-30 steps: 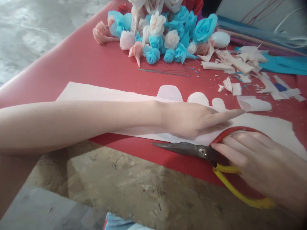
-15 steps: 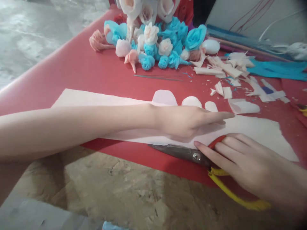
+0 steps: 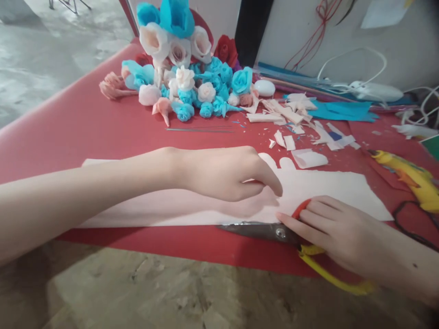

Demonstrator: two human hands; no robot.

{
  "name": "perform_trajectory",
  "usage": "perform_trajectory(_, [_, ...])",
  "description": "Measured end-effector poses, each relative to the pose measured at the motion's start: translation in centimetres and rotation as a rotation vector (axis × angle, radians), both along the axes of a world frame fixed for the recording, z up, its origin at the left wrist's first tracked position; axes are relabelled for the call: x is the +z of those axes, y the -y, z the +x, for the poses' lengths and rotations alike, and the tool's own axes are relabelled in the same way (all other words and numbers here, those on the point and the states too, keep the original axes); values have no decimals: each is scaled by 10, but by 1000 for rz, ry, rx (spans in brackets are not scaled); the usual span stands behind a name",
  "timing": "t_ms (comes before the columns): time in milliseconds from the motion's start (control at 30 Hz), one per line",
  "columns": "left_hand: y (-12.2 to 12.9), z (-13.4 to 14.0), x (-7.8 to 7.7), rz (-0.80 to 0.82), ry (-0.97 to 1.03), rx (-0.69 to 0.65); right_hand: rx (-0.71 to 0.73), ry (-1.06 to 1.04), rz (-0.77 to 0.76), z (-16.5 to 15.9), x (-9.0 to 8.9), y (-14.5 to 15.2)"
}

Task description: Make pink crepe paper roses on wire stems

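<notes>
A long pale pink sheet of paper [image 3: 329, 183] lies across the front of the red table, with rounded pieces showing at its far edge. My left hand [image 3: 219, 173] rests over the sheet, its forefinger bent down towards the paper and a gap between the fingers; the other fingers are partly hidden. My right hand [image 3: 343, 224] is wrapped round the scissors [image 3: 260, 230], which have dark blades and red and yellow handles. Its forefinger stretches along the pivot, and the blades lie along the near edge of the paper.
A heap of blue, white and pink paper flowers [image 3: 185, 80] stands at the back. Paper scraps [image 3: 281, 112], thin wires [image 3: 200, 129] and a blue strip [image 3: 343, 111] lie behind the sheet. A yellow glue gun [image 3: 408, 178] and white cables [image 3: 425, 107] are at the right.
My left hand has drawn back leftwards over the sheet, its forefinger now curled down instead of pointing right. The view has shifted to the right and up. My right hand keeps the scissors.
</notes>
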State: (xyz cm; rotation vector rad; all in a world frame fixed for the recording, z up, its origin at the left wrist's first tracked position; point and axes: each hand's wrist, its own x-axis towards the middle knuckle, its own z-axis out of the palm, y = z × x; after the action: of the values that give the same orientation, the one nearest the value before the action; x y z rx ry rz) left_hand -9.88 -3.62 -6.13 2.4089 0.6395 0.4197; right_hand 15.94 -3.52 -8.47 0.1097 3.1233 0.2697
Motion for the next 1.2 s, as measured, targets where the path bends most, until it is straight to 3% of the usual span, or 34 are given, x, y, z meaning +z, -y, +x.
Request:
perform_trajectory(200, [2,4,-7,-14,-34,11,52,118,8,25,4,-13])
perform_trajectory(400, [5,9,-35,213,22,-135,70,98,104,34,2,-12])
perform_trajectory(500, [4,8,-44,261,2,-144,-6,81,139,39,-2,-6])
perform_trajectory(633, [4,7,-46,278,17,-140,-77,72,154,39,-7,0])
perform_trajectory(933, [4,8,-45,288,2,-144,-50,80,203,16,-4,3])
perform_trajectory(1200, [4,8,-44,285,-4,-120,139,8,238,17,-6,-7])
